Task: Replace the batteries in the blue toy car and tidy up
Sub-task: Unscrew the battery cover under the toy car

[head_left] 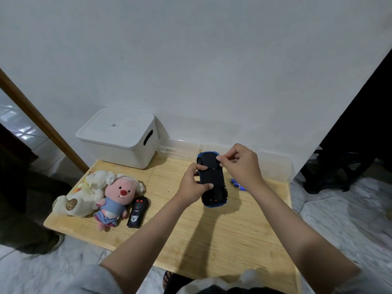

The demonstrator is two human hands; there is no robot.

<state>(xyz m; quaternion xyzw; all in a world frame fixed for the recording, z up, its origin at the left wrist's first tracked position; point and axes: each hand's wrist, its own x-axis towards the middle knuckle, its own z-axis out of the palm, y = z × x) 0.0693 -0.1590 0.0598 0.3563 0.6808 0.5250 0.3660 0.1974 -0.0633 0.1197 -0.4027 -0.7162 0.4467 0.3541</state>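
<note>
Partly behind the right hand (239, 164), batteries (238, 184).

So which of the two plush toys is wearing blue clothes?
The pink plush beside the black remote; the cream plush left of it has only a pale yellow ribbon.

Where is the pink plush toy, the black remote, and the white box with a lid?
Pink plush toy in blue dress (119, 190): head view, its face.
Black remote control (137, 213): head view, middle of its body.
White lidded storage box (118, 128): head view, its lid.
</note>
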